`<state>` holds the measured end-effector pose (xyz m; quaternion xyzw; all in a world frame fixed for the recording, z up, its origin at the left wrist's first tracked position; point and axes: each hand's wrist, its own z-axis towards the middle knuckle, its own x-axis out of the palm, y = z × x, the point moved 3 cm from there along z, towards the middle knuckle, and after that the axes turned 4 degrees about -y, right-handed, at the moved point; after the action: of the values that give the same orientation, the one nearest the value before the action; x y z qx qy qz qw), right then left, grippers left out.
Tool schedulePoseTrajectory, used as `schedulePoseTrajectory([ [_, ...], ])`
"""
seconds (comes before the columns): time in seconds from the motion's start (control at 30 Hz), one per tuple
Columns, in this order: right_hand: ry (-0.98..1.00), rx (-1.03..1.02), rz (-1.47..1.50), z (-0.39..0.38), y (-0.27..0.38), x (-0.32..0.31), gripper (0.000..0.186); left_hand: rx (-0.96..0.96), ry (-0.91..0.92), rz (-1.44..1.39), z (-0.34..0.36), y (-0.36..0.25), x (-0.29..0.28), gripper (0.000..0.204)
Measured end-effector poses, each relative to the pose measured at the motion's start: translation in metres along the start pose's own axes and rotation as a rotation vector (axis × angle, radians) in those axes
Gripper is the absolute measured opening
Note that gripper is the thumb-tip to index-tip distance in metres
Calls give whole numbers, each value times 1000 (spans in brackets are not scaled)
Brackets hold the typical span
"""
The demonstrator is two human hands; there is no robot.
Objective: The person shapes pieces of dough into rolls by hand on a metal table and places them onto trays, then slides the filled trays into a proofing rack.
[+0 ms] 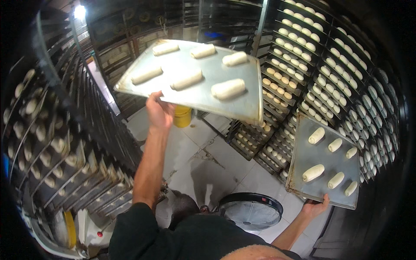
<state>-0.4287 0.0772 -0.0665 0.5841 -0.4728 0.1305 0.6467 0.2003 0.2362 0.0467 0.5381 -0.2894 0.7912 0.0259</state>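
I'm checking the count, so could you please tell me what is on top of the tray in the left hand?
Six pale dough rolls lie in two rows on the tray, which the left hand grips at its near edge. Nothing covers them; the tray's underside is hidden.

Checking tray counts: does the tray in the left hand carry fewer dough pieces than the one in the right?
No. The left hand tray carries six dough pieces, and the right hand tray also carries six.

Commercial bakery, proofing or storage area. Tall metal racks on both sides hold many trays of raw dough rolls. Tiled floor, a floor fan and a yellow bucket sit between them.
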Motion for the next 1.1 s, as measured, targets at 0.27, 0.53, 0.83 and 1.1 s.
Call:
schedulePoseTrajectory([
  [0.27, -91, -80, -3, -17, -69, 44, 35, 87, 209, -52, 235, -26, 117, 37],
  [0.53, -5, -247, 45, -42, -154, 117, 38, -96, 453, -212, 460, 44, 157, 46],
  [0.83, -3, -274, -4, -62, -199, 174, 44, -296, 579, -341, 576, 144, 182, 53],
  [1.1, -128, -216, 11, -61, -232, 200, 49, -361, 632, -105, 635, 149, 228, 50],
])
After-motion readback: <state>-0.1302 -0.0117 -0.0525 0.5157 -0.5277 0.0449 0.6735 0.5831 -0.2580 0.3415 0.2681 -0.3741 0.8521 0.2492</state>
